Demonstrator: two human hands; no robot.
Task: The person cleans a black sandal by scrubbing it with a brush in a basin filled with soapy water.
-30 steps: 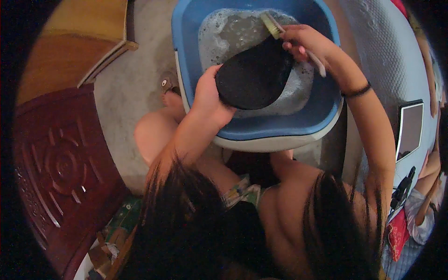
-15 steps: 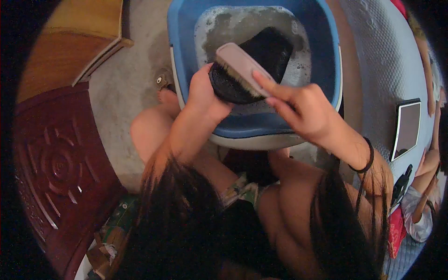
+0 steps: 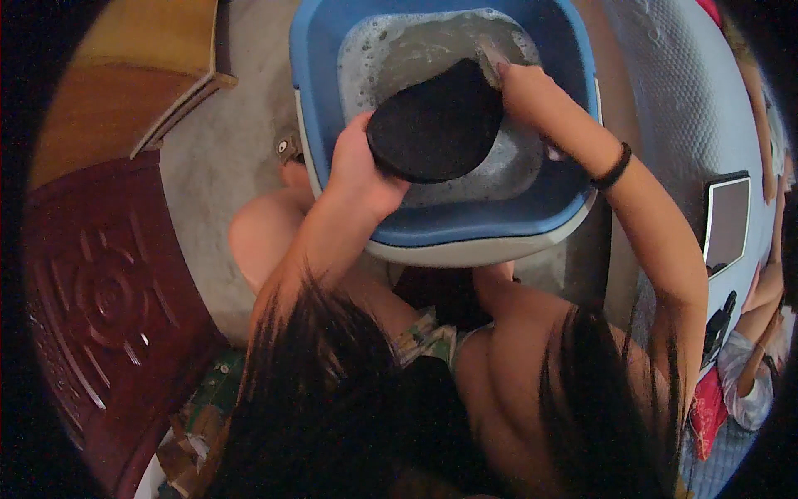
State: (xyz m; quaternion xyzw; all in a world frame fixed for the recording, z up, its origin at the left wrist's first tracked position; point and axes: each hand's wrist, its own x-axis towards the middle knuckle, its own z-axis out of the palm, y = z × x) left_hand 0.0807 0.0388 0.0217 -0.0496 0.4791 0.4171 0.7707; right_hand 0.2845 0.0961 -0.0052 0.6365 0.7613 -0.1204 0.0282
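A wide blue basin [image 3: 316, 50] stands in front of my knees, with grey, soapy water inside. Above the water, my left hand [image 3: 362, 170] grips the near left edge of a black, rounded, fabric-like item [image 3: 436, 125]; its exact kind is not clear. My right hand [image 3: 532, 93] is closed round a pale scrubbing brush [image 3: 492, 55] at the item's far right end. The brush is seen nearly edge-on, mostly hidden by the hand, and I cannot tell whether its bristles touch the black item.
On the right lies a bed with a light quilted cover [image 3: 673, 108], bearing a tablet [image 3: 727, 220] and a small black object [image 3: 719, 328]. Another person's limbs show at the far right. Carved dark-red wood [image 3: 108, 283] and a yellowish wooden piece of furniture [image 3: 141, 83] stand left.
My right hand has moved away from me with the brush, from the item's near end to its far right. The black item has turned, now showing a broad, smooth face.
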